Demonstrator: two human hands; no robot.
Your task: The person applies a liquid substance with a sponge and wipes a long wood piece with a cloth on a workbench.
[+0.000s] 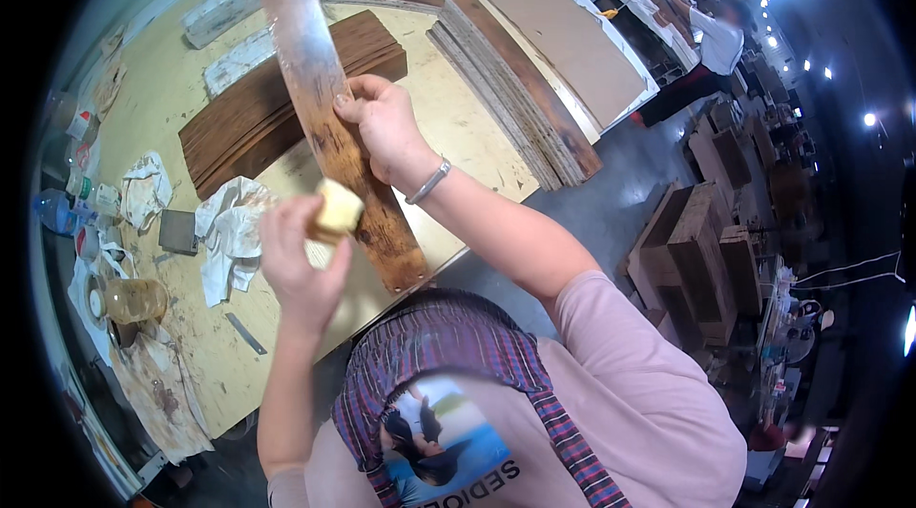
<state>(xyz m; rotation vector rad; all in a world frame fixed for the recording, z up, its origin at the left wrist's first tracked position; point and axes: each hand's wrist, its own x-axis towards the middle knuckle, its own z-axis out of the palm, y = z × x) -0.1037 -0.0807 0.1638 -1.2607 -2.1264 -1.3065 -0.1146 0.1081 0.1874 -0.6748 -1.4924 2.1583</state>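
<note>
A long, slightly curved wooden board [329, 112], brown with dark patches and a shine on its far half, slants up off the table. Its near end has small holes. My right hand [382, 126] grips the board's right edge around the middle, thumb on top and fingers underneath. In my left hand [303, 255] is a pale yellow sponge block [337, 210], pinched between thumb and fingers over the left edge of the board's near half. The hand is slightly blurred, and I cannot tell whether the sponge touches the wood.
Stacked brown boards [239, 131] lie behind the held one; more boards [520, 93] lie at right. White rags [232, 231], a grey block [178, 231], a metal strip [246, 333] and a jar of amber liquid [134, 300] are at left. A person [718, 41] works at far right.
</note>
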